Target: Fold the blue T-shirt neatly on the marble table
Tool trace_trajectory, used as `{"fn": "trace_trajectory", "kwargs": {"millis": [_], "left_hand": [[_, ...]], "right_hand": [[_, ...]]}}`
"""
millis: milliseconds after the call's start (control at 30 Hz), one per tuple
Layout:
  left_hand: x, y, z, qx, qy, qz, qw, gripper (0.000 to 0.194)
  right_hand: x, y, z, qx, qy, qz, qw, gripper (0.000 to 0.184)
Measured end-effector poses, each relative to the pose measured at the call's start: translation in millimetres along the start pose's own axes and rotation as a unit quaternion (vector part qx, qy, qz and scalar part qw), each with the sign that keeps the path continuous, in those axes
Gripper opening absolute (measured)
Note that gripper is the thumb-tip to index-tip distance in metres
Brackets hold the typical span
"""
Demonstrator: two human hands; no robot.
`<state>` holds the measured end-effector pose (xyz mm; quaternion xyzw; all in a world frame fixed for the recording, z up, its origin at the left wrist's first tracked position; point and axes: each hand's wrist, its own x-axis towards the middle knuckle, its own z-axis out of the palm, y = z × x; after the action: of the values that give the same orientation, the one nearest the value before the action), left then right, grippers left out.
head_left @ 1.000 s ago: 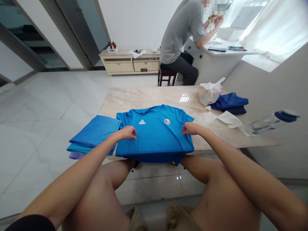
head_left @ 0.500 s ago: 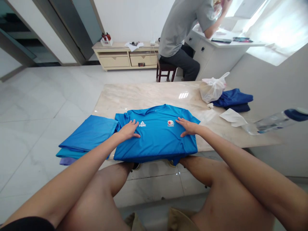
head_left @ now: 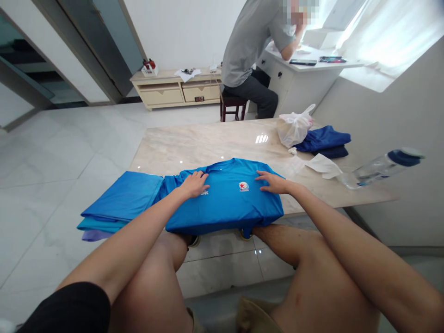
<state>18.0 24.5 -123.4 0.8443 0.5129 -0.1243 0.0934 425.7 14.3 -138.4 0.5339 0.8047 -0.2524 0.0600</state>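
Observation:
A folded bright blue sports shirt point(head_left: 225, 203) with a small red and white badge lies at the near edge of the marble table point(head_left: 208, 141). My left hand point(head_left: 194, 183) rests flat on its left chest area, fingers spread and covering the logo. My right hand point(head_left: 272, 182) lies flat on the shirt's right shoulder, fingers stretched out. Neither hand holds anything. The shirt's lower edge hangs slightly over the table edge above my bare knees.
A stack of folded blue and purple cloths point(head_left: 120, 206) sits left of the shirt. A white plastic bag point(head_left: 293, 129), dark blue clothes point(head_left: 324, 141), a white tissue point(head_left: 322, 165) and a lying water bottle point(head_left: 379, 169) occupy the right. A seated person point(head_left: 249, 55) works at a white desk behind.
Both hands slid outward and up along the shirt's chest, staying flat; a second ago they were curled at its sides. The left hand now covers the logo. The view shifted slightly.

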Motion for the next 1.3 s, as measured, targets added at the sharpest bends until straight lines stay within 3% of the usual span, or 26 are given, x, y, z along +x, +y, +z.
{"fn": "trace_trajectory", "kwargs": {"millis": [67,200,267,400,500,600,733,933,1067,1167,1300], "left_hand": [[16,-6,3.6,-0.021,0.013,-0.035,0.999,0.069],[30,-20,9.8,-0.037,0.052,-0.112,0.992,0.071],[26,-28,8.8,-0.031,0.070,-0.136,0.988,0.071],[-2,-52,1.1,-0.001,0.067,-0.199,0.978,0.062],[-28,-75,-0.2,0.016,0.036,-0.244,0.969,0.057],[-48,-95,5.6,0.010,-0.001,-0.267,0.964,0.063],[-54,-109,12.6,0.001,-0.017,-0.261,0.965,0.063],[-45,-115,11.3,-0.023,-0.018,-0.261,0.965,0.053],[-44,-115,10.9,-0.030,-0.015,-0.248,0.968,0.034],[-45,-115,10.0,-0.053,0.014,-0.238,0.970,0.023],[-45,-112,6.0,-0.189,0.096,-0.242,0.947,0.017]], "right_hand": [[-1,11,-5,-0.002,0.057,0.026,0.998,0.051],[-6,37,-12,-0.011,0.147,0.187,0.971,0.046],[-8,49,-10,-0.005,0.148,0.249,0.957,0.048],[-4,64,0,0.020,0.115,0.310,0.944,0.061],[2,70,4,-0.001,0.114,0.330,0.937,0.066],[5,73,4,-0.002,0.091,0.319,0.943,0.047],[1,75,-2,0.064,0.073,0.305,0.948,0.025],[-20,82,-11,0.156,0.219,0.393,0.879,0.011],[-30,87,-13,0.280,0.286,0.408,0.820,0.016],[-31,87,-12,0.356,0.314,0.401,0.784,0.019],[-23,71,-11,0.400,0.355,0.353,0.768,0.021]]}}
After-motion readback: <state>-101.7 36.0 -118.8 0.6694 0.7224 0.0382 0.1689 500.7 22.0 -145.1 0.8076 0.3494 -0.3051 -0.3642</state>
